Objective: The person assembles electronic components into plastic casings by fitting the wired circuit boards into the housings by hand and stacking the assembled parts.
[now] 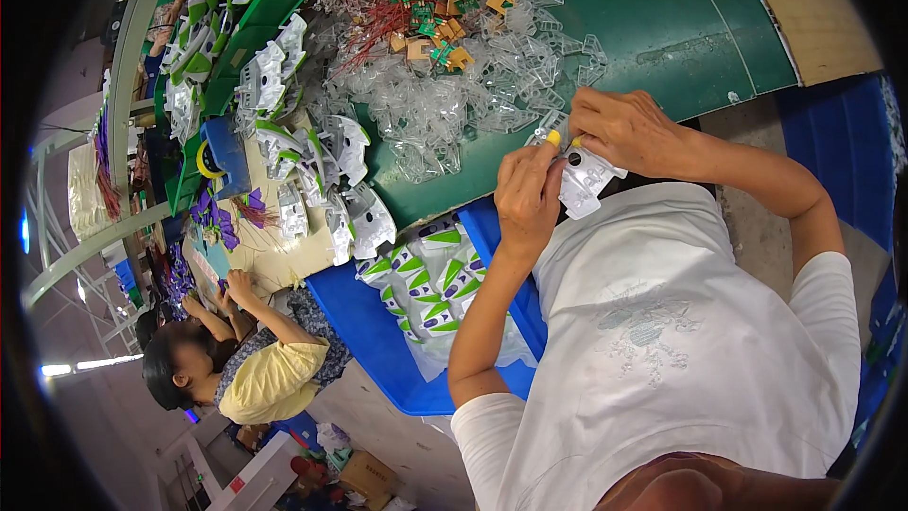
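Between my two hands is a silver-white plastic housing (pixel 582 191) with a round dark hole, held over the front edge of the bench. Its lower end points toward my body. My left hand (pixel 530 191) grips its left side, fingers closed. From the upper right, my right hand (pixel 629 132) pinches its top end. Small yellow patches show at the fingertips of both hands; whether they are finger covers cannot be made out. A clear plastic piece (pixel 550 121) appears at the top of the housing, partly hidden by the fingers.
Clear plastic parts (pixel 416 114) lie heaped on the green bench (pixel 662 28), below circuit boards with red wires (pixel 445 0). Silver housings (pixel 364 218) are stacked at left. A blue bin (pixel 359 341) holds green-and-white units. A co-worker in a yellow top (pixel 274 378) works at far left.
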`<state>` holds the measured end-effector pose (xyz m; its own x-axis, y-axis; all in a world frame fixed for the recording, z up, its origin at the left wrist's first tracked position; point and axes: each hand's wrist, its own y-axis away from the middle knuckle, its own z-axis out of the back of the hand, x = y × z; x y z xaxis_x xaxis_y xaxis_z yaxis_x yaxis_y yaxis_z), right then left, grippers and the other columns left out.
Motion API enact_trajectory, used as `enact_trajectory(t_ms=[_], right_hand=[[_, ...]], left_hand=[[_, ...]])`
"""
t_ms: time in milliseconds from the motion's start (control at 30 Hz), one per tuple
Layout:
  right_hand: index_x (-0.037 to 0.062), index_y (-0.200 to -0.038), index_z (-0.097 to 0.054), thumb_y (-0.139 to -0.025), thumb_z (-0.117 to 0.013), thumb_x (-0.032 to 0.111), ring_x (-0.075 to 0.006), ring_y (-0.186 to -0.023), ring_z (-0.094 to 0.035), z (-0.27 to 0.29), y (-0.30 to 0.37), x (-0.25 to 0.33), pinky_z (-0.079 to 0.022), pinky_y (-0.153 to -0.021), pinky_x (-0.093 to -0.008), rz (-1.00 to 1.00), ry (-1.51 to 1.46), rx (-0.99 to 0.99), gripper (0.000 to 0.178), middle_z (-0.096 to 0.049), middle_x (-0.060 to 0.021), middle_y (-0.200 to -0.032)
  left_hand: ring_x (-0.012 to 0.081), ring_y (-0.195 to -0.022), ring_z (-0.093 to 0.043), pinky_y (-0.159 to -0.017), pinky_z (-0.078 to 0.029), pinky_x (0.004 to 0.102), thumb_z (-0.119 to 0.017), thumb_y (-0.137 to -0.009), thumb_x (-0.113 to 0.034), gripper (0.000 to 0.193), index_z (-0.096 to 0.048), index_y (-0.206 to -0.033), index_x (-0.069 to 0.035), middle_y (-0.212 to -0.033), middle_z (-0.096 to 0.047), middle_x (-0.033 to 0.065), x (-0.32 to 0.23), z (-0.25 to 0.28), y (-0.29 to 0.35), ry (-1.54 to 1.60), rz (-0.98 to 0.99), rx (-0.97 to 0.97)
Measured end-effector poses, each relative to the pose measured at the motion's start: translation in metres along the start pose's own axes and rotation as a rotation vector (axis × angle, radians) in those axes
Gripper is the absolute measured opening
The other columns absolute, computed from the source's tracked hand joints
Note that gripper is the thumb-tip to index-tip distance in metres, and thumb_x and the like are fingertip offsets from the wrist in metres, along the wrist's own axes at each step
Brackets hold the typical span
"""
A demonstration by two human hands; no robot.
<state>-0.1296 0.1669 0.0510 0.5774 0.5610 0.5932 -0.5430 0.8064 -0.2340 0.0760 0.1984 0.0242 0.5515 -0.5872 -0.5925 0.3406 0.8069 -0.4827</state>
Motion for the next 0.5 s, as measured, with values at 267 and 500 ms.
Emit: enact_trajectory(t_ms=[267,500], right_hand=[[0.0025,-0.098,-0.063,-0.075,-0.073,0.015,-0.03,-0.08,-0.062,0.014,0.02,0.004,-0.051,-0.067,-0.042,-0.043,-0.036,0.05,0.028,-0.056,-0.0115,-0.095],[0.0004,-0.091,-0.064,-0.079,-0.072,0.018,-0.0311,-0.08,-0.063,0.017,0.015,0.007,-0.05,-0.067,-0.0432,0.004,0.062,0.139,0.023,-0.053,-0.0125,-0.093]], left_hand=[[0.0256,-0.077,-0.063,-0.073,-0.049,0.0352,-0.073,-0.075,0.007,0.049,-0.061,-0.121,0.0,-0.089,-0.071,0.0079,0.005,0.0,-0.003,0.136,0.046,-0.015],[0.0258,-0.086,-0.058,-0.078,-0.043,0.0376,-0.065,-0.081,0.007,0.057,-0.051,-0.136,-0.002,-0.102,-0.071,0.0059,0.01,0.003,-0.011,0.188,0.02,0.131]])
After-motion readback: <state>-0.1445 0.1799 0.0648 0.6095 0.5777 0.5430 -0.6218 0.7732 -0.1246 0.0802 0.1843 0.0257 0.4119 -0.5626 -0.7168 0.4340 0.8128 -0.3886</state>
